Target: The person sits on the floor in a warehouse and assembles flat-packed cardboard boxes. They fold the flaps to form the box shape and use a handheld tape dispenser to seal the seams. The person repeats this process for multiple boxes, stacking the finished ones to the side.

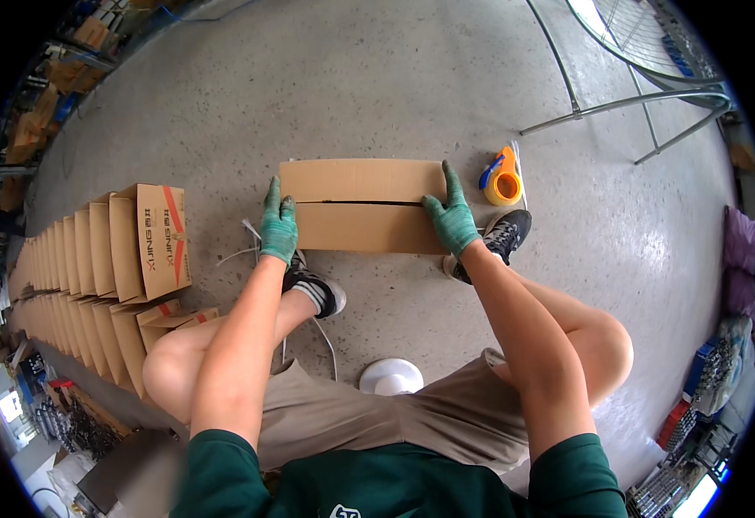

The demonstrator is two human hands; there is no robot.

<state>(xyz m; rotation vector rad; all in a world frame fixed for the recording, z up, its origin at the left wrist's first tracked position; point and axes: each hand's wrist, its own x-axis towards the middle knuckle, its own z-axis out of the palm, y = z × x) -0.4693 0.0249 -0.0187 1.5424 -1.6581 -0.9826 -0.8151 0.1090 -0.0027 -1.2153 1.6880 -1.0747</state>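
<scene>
Cardboard box (pixel 362 205): light, stiff, flaps crease easily; take it at both ends.
Left hand (pixel 279 226): gloved, pressed flat on the box's left end.
Right hand (pixel 451 216): gloved, fingers spread on its right end.
Tape dispenser (pixel 502 178): just right of the box.

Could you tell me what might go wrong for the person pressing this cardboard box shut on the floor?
1. The flaps of the cardboard box meet at an open seam, held only by the left hand and right hand at the ends. They may spring apart if one hand lets go.
2. The orange tape dispenser lies apart from the box, beyond the right hand, so reaching it likely frees one end.
3. A white strap lies loose by the left shoe and could snag.
</scene>
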